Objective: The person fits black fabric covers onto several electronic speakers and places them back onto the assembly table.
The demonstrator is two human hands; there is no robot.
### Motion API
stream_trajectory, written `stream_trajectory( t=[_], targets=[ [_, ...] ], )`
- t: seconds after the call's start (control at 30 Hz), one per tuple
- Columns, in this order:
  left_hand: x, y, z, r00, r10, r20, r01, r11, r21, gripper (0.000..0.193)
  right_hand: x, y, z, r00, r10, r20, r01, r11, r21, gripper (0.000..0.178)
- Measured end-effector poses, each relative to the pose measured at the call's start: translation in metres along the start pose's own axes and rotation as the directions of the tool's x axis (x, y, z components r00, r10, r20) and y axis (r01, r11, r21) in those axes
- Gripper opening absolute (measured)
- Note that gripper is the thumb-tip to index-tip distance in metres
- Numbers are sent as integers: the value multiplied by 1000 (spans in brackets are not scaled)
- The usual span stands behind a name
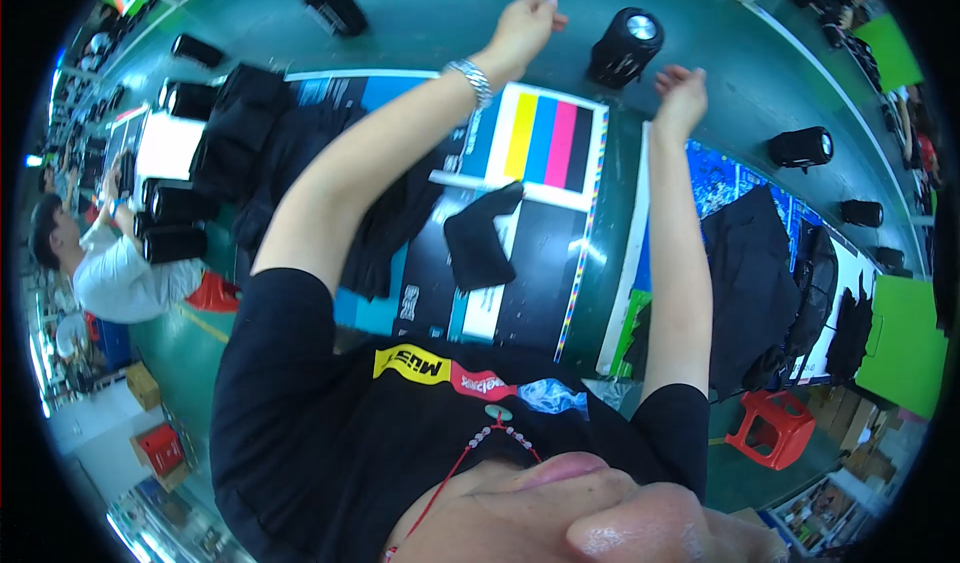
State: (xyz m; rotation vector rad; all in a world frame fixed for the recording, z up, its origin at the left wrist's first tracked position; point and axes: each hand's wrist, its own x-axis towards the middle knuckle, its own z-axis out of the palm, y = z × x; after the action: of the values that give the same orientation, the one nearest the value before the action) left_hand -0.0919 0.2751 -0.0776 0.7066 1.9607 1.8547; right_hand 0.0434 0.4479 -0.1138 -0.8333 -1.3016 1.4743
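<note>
A black cylindrical speaker (612,63) with a shiny silver round end stands on the green surface between my two hands. My left hand (522,38) is to its left, a gap away, with the fingers loosely bent and apart. To the right of the speaker is my right hand (682,103), its fingers slightly curled and spread, holding nothing. Below my left hand lies a printed sheet (500,148) with yellow, blue, pink and black bars. On the printed sheets nearer me rests a folded black cloth piece (480,248).
More black speakers stand along the green line, one at upper left (333,5), one at right (800,148). Dark cloth piles (750,273) lie on both sides. A co-worker (120,263) is at far left. A red stool (770,430) stands at lower right.
</note>
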Motion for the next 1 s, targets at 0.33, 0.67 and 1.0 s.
stream_trajectory(
  t=[0.33,0.67,1.0],
  targets=[
    [-199,31,-97,996,46,79,-69,943,324,38,-210,-66,-28,635,-83,768,483,819,-310,18],
    [-276,4,-82,986,-123,113,161,878,-450,22,-254,-66,-20,746,-21,666,-42,996,78,19],
    [-282,13,-77,964,-201,173,250,468,-847,41,-255,-64,-33,640,178,747,-227,973,-38,19]
  ],
)
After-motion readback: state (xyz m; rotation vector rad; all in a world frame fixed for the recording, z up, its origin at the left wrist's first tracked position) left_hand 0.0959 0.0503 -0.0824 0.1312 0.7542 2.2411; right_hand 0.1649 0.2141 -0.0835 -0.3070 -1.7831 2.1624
